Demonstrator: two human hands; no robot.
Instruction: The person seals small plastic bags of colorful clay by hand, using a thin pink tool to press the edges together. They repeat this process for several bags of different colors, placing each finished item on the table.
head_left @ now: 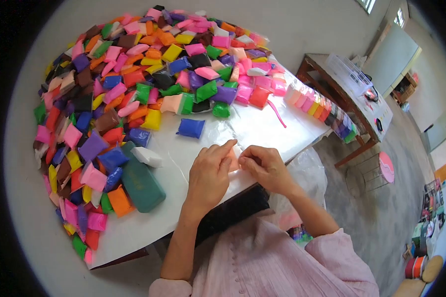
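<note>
A small peach-coloured packet of what looks like modelling clay (233, 162) is at the front of the white table, between my hands. My left hand (210, 171) grips its left side, the index finger reaching over its top. The fingers of my right hand (265, 167) are pinched together at its right edge; the fingertips partly hide what they grip. Just beyond my hands lies a blue packet (191, 128) on the white tabletop (178, 158). Clear plastic film (220, 131) shines beside it.
A big pile of coloured packets (134, 64) covers the table's back and left. A dark green block-shaped case (142, 183) and a white packet (147, 157) lie left of me. Rows of packets (317, 106) reach the right edge. A plastic bag (307, 173) hangs there, near a stool (385, 167).
</note>
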